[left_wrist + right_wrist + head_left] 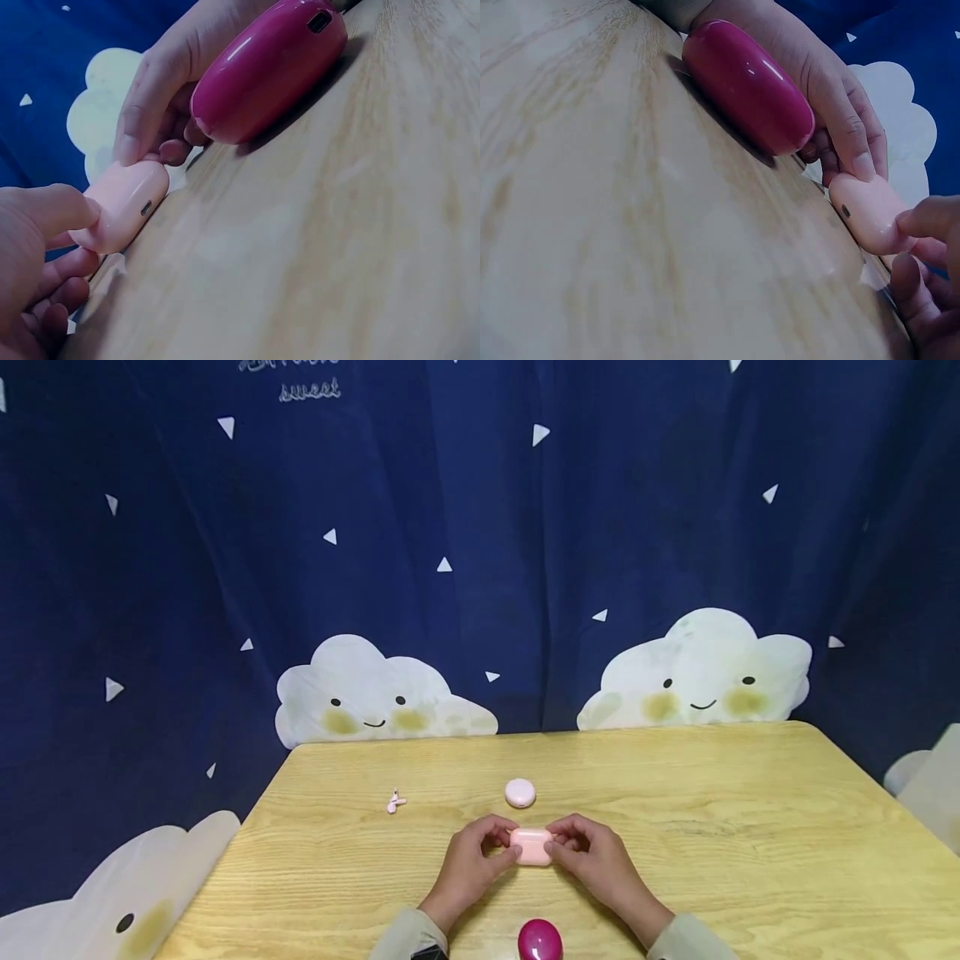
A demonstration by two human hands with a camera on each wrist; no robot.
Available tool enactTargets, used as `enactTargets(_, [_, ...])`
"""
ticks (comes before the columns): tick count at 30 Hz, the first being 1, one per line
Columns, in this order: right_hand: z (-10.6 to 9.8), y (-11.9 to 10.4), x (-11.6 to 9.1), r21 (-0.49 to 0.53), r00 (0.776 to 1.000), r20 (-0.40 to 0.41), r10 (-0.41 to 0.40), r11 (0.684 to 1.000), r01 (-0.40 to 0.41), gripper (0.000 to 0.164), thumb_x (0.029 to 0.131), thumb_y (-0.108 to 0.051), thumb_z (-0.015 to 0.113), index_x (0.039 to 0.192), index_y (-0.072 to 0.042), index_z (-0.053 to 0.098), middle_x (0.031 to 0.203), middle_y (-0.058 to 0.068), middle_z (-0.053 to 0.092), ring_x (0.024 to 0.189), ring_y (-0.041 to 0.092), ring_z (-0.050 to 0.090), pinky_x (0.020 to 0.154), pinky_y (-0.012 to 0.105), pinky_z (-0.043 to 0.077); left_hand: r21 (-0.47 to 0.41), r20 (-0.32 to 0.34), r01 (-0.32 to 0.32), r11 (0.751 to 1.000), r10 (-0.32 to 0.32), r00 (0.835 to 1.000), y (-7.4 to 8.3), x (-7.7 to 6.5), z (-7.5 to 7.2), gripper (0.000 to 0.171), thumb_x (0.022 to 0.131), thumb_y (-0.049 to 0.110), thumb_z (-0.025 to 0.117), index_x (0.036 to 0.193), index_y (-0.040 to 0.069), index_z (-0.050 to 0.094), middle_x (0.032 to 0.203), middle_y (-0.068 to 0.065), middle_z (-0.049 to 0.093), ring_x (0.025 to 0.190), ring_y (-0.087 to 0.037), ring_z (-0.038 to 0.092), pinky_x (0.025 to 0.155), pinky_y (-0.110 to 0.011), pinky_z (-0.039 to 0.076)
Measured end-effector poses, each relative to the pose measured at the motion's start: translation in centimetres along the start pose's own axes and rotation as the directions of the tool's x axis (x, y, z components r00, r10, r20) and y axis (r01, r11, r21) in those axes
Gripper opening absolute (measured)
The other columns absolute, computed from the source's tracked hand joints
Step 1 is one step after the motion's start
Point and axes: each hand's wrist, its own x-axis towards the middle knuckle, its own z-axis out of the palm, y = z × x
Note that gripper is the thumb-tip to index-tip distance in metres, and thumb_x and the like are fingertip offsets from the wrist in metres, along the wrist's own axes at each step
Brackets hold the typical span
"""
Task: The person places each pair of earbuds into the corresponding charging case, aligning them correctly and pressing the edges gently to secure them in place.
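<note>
In the head view a light pink earbud case [532,847] is held between both hands near the middle of the table. My left hand [474,866] pinches its left end with thumb and fingers. From the other side my right hand [599,866] grips the right end the same way. Both wrist views show the case's lid closed over its rounded body [124,206], with a small charging port [146,208] on the side toward me. Nearer my body sits a glossy magenta rounded case [540,940], which also has a port in the left wrist view.
Beyond the hands, a pale pink round case [520,792] rests on the wooden table [712,827]. Pale pink earbuds [395,802] lie close together at the back left. A dark blue curtain [480,527] with clouds hangs behind the table's far edge.
</note>
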Motion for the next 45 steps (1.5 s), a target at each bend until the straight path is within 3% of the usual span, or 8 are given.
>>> enactTargets(6, [-0.2,-0.1,0.4,-0.039,0.999,-0.015,0.041,0.998,-0.041,0.016,0.081,-0.018,0.078,0.094,-0.01,0.072,0.075,0.001,0.059,0.057,0.009,0.051,0.046,0.022,0.045,0.139,0.034,-0.044,0.989,0.04,0.999,0.3,0.4,-0.2,0.025,0.084,0.019,0.075,0.108,0.013,0.069,0.09,0.001,0.062,0.086,-0.014,0.057,0.076,-0.026,0.048])
enactTargets(16, [0.0,0.1,0.2,-0.052,0.999,0.0,0.04,0.998,-0.04,0.018,0.082,-0.018,0.077,0.096,-0.008,0.073,0.075,0.0,0.061,0.056,0.008,0.052,0.046,0.023,0.047,0.242,0.048,-0.026,0.97,0.015,0.999,0.3,-0.1,-0.2,0.028,0.087,0.029,0.07,0.109,0.011,0.07,0.1,0.004,0.057,0.094,-0.013,0.05,0.08,-0.028,0.045])
enactTargets(26, [-0.2,0.2,0.1,-0.012,1.0,0.012,0.024,1.0,-0.023,0.023,0.083,-0.02,0.077,0.1,-0.006,0.073,0.078,0.002,0.063,0.057,0.01,0.055,0.048,0.025,0.05,0.238,0.039,-0.047,0.97,0.039,0.999,0.4,0.0,-0.2,0.029,0.087,0.028,0.071,0.109,0.01,0.07,0.099,0.002,0.058,0.094,-0.016,0.05,0.081,-0.029,0.044])
enactTargets(33, [0.1,0.5,-0.6,0.022,0.998,0.043,0.046,0.999,-0.047,0.027,0.083,-0.023,0.076,0.103,-0.005,0.072,0.081,0.004,0.064,0.061,0.01,0.056,0.051,0.027,0.052,0.227,0.034,-0.053,0.973,0.047,0.998,0.1,-0.8,-0.2,0.027,0.089,0.029,0.069,0.108,0.01,0.069,0.098,0.002,0.058,0.093,-0.018,0.051,0.081,-0.03,0.043])
enactTargets(37, [0.3,0.8,-1.0,0.034,0.999,0.016,0.044,0.998,-0.044,0.025,0.084,-0.021,0.076,0.102,-0.004,0.072,0.081,0.003,0.064,0.063,0.009,0.056,0.052,0.025,0.052,0.171,0.011,-0.021,0.985,0.019,1.0,-0.1,-1.3,-0.1,0.023,0.09,0.027,0.067,0.106,0.011,0.068,0.094,0.003,0.058,0.088,-0.015,0.051,0.075,-0.026,0.044])
enactTargets(40, [0.2,0.9,-0.3,0.07,0.996,-0.077,0.035,0.997,-0.03,0.02,0.085,-0.018,0.075,0.101,-0.005,0.073,0.078,0.003,0.065,0.062,0.01,0.056,0.053,0.024,0.05,0.062,-0.087,0.035,0.997,-0.029,0.996,-0.2,-0.7,-0.2,0.017,0.092,0.021,0.065,0.105,0.011,0.067,0.091,0.003,0.059,0.082,-0.012,0.055,0.069,-0.022,0.046])
enactTargets(43, [-0.1,0.9,1.2,0.161,0.984,-0.175,0.029,0.987,0.0,0.02,0.089,-0.017,0.071,0.102,-0.002,0.072,0.079,0.01,0.065,0.062,0.013,0.058,0.054,0.024,0.05,-0.078,-0.206,0.075,0.994,-0.09,0.974,-0.2,0.7,-0.4,0.017,0.096,0.019,0.059,0.107,0.009,0.067,0.092,-0.003,0.063,0.079,-0.017,0.061,0.064,-0.024,0.052])
enactTargets(45, [-0.3,0.9,2.3,0.259,0.979,-0.197,0.049,0.966,0.004,0.024,0.092,-0.016,0.067,0.106,0.003,0.069,0.085,0.018,0.066,0.066,0.016,0.061,0.057,0.025,0.053,-0.173,-0.249,0.092,0.981,-0.134,0.959,-0.3,1.7,-0.4,0.022,0.1,0.02,0.054,0.109,0.005,0.067,0.097,-0.01,0.065,0.084,-0.024,0.063,0.065,-0.029,0.055])
